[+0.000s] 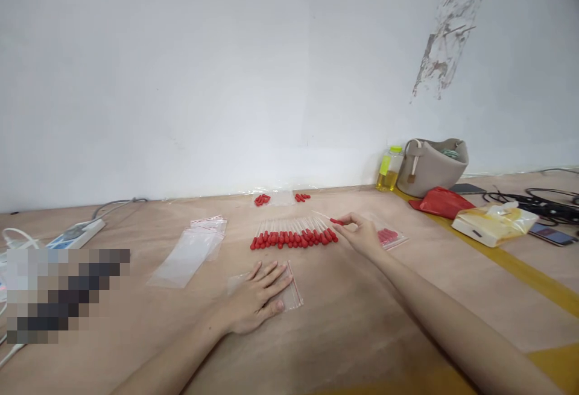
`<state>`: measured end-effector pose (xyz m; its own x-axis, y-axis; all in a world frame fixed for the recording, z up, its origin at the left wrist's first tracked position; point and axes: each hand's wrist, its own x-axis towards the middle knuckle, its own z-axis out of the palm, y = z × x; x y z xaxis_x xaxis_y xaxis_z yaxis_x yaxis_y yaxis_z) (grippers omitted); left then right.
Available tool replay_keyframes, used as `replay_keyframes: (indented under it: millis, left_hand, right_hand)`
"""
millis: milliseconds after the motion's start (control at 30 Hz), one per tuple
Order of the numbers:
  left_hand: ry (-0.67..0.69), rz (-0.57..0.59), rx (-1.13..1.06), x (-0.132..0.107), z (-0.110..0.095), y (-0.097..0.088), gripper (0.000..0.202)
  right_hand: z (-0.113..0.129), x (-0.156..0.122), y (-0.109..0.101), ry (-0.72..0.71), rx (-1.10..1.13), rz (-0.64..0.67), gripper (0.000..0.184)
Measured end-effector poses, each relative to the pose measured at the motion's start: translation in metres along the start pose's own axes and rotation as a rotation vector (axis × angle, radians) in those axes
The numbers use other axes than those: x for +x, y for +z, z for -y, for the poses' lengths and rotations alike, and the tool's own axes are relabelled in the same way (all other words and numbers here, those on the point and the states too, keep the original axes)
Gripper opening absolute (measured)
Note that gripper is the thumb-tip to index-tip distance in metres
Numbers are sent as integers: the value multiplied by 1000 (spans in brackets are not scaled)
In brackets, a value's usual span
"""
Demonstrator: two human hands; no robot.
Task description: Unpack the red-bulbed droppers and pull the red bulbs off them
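My left hand (260,298) lies flat with fingers spread on a clear zip bag (295,292). Between the fingertips of my right hand (362,233) is a thin stick with a red handle (336,221), its pale tip pointing left. Below and left of it, a row of similar red-handled sticks (289,239) lies side by side, red ends toward me. Beyond the row, red pieces (262,200) show at both ends of a clear bag (281,198). Partly behind my right hand rests a bag holding red pieces (389,236).
More clear zip bags (185,256) lie at left, near a power strip (76,235) and a blurred-out patch. On the right are a bottle (389,169), grey bag (432,169), red pouch (443,201), tissue pack (493,223), phone (552,234) and black cables (534,205). A wall stands behind.
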<state>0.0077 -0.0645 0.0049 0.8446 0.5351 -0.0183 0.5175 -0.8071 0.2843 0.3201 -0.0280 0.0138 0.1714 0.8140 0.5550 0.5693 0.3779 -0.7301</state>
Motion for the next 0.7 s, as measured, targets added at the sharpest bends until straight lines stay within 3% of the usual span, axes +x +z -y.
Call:
replay_keyframes:
  millis: [133,267,367,533,633,700]
  left_hand:
    - [-68,-123,-32,-3,2,3,45]
    - [-339,-403,-93,-7,10,0,38]
    - [-514,-524,-113,-10,25,-2,34]
    - [-579,-524,-197,-14,38,2,38]
    - [-564,-483,-215,-12,35,4,38]
    - [-542,-435,-226,-10,31,1,34]
  right_hand:
    - [0,-2,23,-116,-285,43,14]
    - [0,-5,35,-119,-451,24,13]
    - [3,-8,37,-110,-488,27,19]
    - [4,-10,24,-56,-472,97,27]
    - [-10,-3,1,32,-577,3,27]
    - [-26,3,-21,178,-688,-73,30]
